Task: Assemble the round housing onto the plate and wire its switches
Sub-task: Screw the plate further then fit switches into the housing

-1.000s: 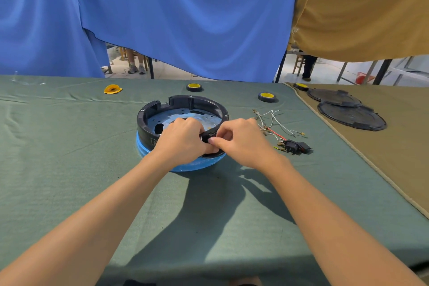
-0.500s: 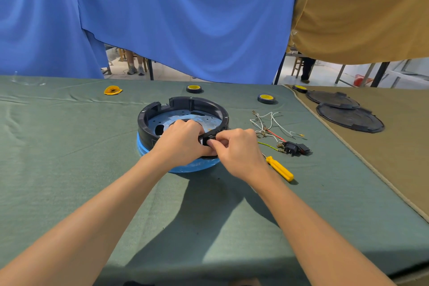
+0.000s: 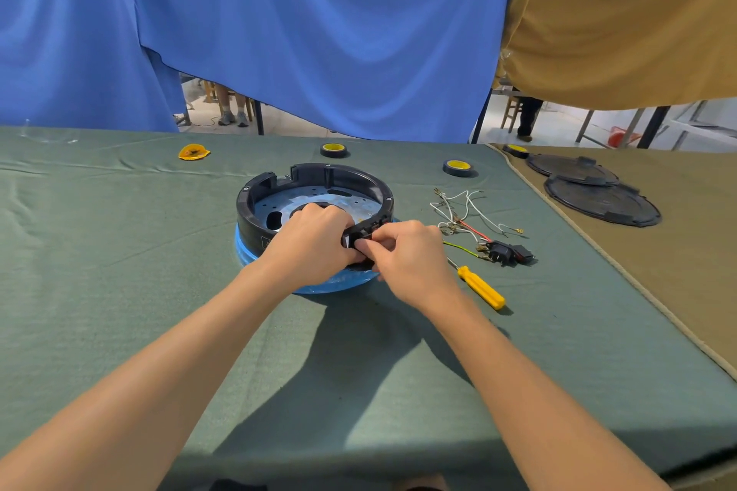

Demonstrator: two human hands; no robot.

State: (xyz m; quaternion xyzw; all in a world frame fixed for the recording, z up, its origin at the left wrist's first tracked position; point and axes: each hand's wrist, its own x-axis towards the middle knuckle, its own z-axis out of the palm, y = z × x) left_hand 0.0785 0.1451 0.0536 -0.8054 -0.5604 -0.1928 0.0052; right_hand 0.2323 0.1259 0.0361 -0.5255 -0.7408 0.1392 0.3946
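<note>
My left hand [image 3: 315, 247] grips round black plastic housing [image 3: 319, 175], centre of green table [image 3: 119, 251] | my right hand [image 3: 410, 257] pinches small black switch [image 3: 354, 241] at rim.

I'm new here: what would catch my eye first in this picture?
Both hands meet at the near rim of a black round housing on a blue-filmed plate mid-table: the left hand grips the rim, the right hand pinches a small black part there. To its right lie loose wires and a yellow screwdriver.
</note>
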